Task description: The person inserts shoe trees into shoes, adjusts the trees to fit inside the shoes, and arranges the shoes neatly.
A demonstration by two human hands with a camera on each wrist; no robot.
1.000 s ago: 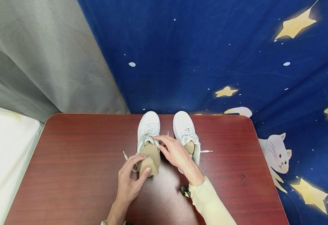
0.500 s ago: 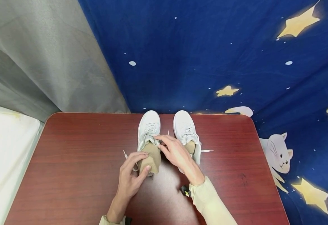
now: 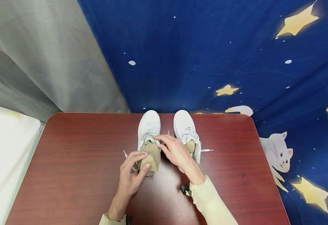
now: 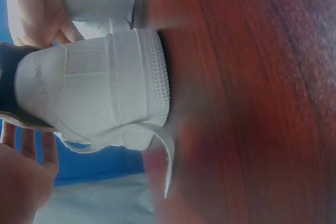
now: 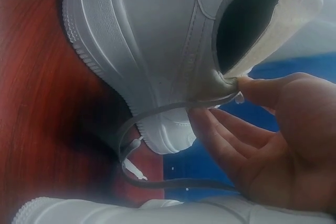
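Observation:
A white sneaker (image 3: 149, 122) stands toe-away on the table, its lace threaded but untied. The opening shows a tan patch (image 3: 152, 153) in the head view. My left hand (image 3: 130, 175) rests at the heel end of this opening, thumb and fingers spread in a curve. In the left wrist view, its fingers (image 4: 29, 142) touch the outer side just under the collar. With thumb and fingertips, my right hand (image 3: 178, 153) pinches the sneaker's edge near the tongue. The loose lace (image 5: 131, 129) loops down past those fingertips in the right wrist view.
A second white sneaker (image 3: 184, 122) stands parallel on the right, behind my right hand, its lace end (image 3: 207, 150) lying on the table (image 3: 91, 150). A small black object (image 3: 185, 190) sits by my right sleeve. Blue (image 3: 181, 62) and grey (image 3: 40, 56) curtains hang behind the table's far edge.
My left thumb has slid slightly forward at the sneaker's heel, and a bit more of the heel shows below it. My right hand holds its place.

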